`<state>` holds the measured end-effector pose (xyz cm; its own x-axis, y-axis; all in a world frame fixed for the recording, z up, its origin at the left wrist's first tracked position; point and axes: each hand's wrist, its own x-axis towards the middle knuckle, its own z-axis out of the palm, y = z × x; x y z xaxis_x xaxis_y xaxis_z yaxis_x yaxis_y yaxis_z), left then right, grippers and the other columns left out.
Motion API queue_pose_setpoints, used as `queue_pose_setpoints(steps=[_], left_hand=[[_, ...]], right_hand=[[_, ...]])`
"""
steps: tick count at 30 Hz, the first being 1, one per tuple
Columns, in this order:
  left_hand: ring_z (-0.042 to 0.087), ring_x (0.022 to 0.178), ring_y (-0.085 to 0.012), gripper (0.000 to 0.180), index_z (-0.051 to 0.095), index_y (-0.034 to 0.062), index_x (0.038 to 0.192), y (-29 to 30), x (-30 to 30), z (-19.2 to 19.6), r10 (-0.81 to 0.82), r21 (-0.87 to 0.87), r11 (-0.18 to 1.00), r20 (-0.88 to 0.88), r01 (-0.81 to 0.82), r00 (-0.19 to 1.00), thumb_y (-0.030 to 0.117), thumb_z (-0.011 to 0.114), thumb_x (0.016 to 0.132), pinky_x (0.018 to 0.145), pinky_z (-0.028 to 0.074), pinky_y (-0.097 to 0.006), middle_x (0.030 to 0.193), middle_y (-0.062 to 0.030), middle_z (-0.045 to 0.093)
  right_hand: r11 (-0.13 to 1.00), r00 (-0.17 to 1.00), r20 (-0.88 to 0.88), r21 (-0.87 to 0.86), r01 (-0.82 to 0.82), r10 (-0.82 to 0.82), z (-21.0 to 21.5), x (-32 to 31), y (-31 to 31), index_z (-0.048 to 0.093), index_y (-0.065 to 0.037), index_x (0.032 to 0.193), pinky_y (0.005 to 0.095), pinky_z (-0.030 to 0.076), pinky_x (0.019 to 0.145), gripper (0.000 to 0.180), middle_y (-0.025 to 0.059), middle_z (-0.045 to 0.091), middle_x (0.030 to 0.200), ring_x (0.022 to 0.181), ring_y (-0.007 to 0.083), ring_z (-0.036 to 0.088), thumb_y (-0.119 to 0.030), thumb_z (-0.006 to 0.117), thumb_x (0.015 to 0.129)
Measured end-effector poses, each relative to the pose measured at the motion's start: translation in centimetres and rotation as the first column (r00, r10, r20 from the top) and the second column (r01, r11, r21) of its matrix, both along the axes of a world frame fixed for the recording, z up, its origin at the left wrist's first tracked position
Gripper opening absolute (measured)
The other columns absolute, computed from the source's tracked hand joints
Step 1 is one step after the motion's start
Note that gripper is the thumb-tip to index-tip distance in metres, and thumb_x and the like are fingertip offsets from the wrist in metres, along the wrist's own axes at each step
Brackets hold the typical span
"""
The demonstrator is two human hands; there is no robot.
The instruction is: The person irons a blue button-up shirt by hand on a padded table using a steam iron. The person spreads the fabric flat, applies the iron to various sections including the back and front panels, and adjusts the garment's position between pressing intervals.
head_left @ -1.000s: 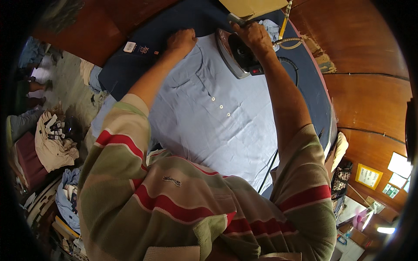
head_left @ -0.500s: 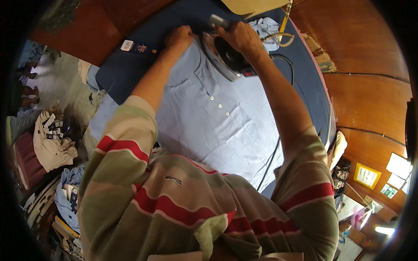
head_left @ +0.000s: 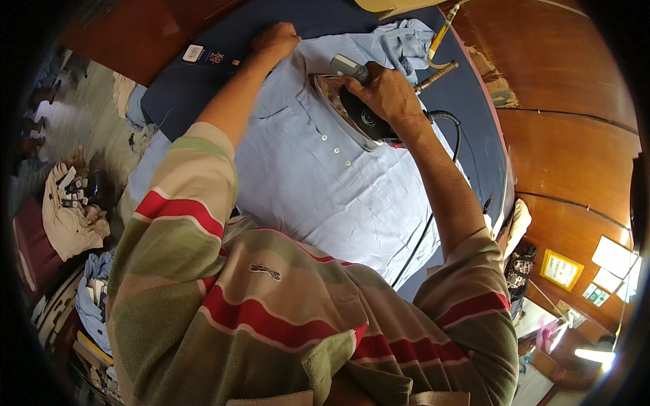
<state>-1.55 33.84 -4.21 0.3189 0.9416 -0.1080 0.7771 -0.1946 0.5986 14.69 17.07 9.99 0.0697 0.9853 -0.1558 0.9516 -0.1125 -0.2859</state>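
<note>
A light blue buttoned shirt (head_left: 291, 196) lies spread over a dark blue padded ironing surface. My right hand (head_left: 391, 100) is wrapped around the handle of a black iron (head_left: 363, 116). The iron's metal soleplate rests on the shirt, just right of the button placket. At the shirt's far left edge, my left hand (head_left: 276, 42) is closed, its curled fingers gripping the cloth. Its fingertips are partly hidden. Fine creases run through the near part of the shirt.
A black cord (head_left: 450, 122) loops beside my right wrist. Bunched blue cloth (head_left: 408, 44) lies at the far right, near a yellow rod (head_left: 441, 37). A printed tag (head_left: 193, 53) lies on the dark padding (head_left: 179, 91). Garment piles (head_left: 71, 213) stand at the left.
The iron, held in my right hand, has slid nearer to me along the shirt. More cloth now shows beyond it. My left hand stays at the far edge, and the view has shifted slightly.
</note>
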Motion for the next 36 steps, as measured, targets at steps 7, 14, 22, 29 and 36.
queue_pose_setpoints(steps=[7, 14, 22, 29, 36], left_hand=[[0.062, 0.077, -0.0221, 0.024, 0.063, 0.0120, 0.087, -0.4, 0.0, 0.8, 0.043, -0.042, 0.998, -0.016, -0.044, 0.999, 0.035, 0.061, 0.081, 0.070, 0.047, -0.036, 0.080, -0.0056, 0.065], [0.062, 0.078, -0.0227, 0.020, 0.062, 0.0108, 0.086, -1.2, -0.4, 1.4, 0.031, -0.054, 0.998, 0.037, -0.029, 0.999, 0.031, 0.061, 0.082, 0.070, 0.047, -0.037, 0.080, -0.0062, 0.065], [0.062, 0.084, -0.0233, 0.020, 0.063, 0.0111, 0.087, -0.6, -0.6, 1.1, 0.007, -0.033, 0.999, 0.046, -0.006, 0.999, 0.030, 0.061, 0.082, 0.073, 0.047, -0.037, 0.084, -0.0071, 0.065], [0.061, 0.096, -0.0251, 0.022, 0.064, 0.0150, 0.095, -0.1, -0.6, 1.2, -0.019, -0.147, 0.989, 0.010, 0.020, 1.000, 0.032, 0.061, 0.081, 0.081, 0.047, -0.039, 0.097, -0.0057, 0.066], [0.062, 0.076, -0.0252, 0.024, 0.063, 0.0080, 0.086, 0.9, 0.2, -1.9, -0.035, 0.079, 0.996, 0.038, 0.032, 0.999, 0.031, 0.063, 0.080, 0.069, 0.047, -0.037, 0.080, -0.0105, 0.065]], right_hand=[[0.997, 0.994, 0.078, -0.028, -0.069, 0.071, -0.2, 0.2, -2.2, 0.060, 0.000, 0.090, 0.0441, 0.050, 0.066, 0.055, 0.0251, 0.062, 0.072, 0.073, 0.0398, 0.063, -0.053, 0.055, 0.079], [0.980, 0.991, 0.082, 0.178, 0.089, -0.105, -1.8, 2.8, 6.7, 0.065, 0.001, 0.092, 0.0445, 0.049, 0.076, 0.056, 0.0262, 0.063, 0.084, 0.085, 0.0409, 0.062, -0.053, 0.051, 0.081], [0.972, 0.983, 0.109, 0.201, 0.121, -0.145, -2.6, 3.6, 9.8, 0.065, -0.001, 0.099, 0.0404, 0.048, 0.081, 0.061, 0.0235, 0.064, 0.090, 0.090, 0.0401, 0.061, -0.058, 0.050, 0.082], [0.987, 0.985, 0.144, 0.111, -0.117, 0.100, -1.7, 1.8, 4.0, 0.060, 0.004, 0.090, 0.0418, 0.049, 0.068, 0.056, 0.0273, 0.061, 0.076, 0.078, 0.0405, 0.062, -0.051, 0.054, 0.083], [0.957, 0.953, 0.082, -0.025, -0.290, 0.291, -0.2, 1.2, -2.5, 0.061, 0.000, 0.094, 0.0391, 0.051, 0.062, 0.057, 0.0216, 0.063, 0.072, 0.066, 0.0340, 0.064, -0.055, 0.055, 0.080]])
